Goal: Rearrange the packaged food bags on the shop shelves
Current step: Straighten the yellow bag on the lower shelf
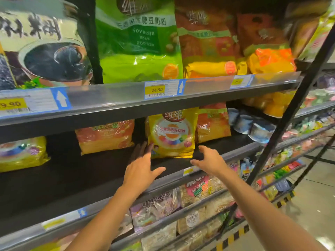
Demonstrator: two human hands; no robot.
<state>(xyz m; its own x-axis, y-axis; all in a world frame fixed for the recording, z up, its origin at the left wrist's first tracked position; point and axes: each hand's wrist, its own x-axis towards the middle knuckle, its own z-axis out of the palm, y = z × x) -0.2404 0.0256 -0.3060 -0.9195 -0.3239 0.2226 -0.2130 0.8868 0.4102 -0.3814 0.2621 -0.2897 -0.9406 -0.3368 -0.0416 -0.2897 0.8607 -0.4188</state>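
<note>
A yellow bag (172,134) with a round colourful label stands upright on the dark middle shelf (90,171). My left hand (143,165) is open with its fingertips against the bag's lower left corner. My right hand (208,159) hovers open just off the bag's lower right corner, fingers curled, holding nothing. An orange-and-yellow bag (106,136) stands to the left of it, and another orange bag (213,122) stands right behind it on the right.
The upper shelf carries a green soybean milk powder bag (139,40), a black sesame bag (43,46) and orange bags (206,42). Another yellow bag (21,153) sits at the far left of the middle shelf. Blue pouches (253,124) lie to the right. Lower shelves hold several snack packs (195,189). A black diagonal post (290,109) crosses on the right.
</note>
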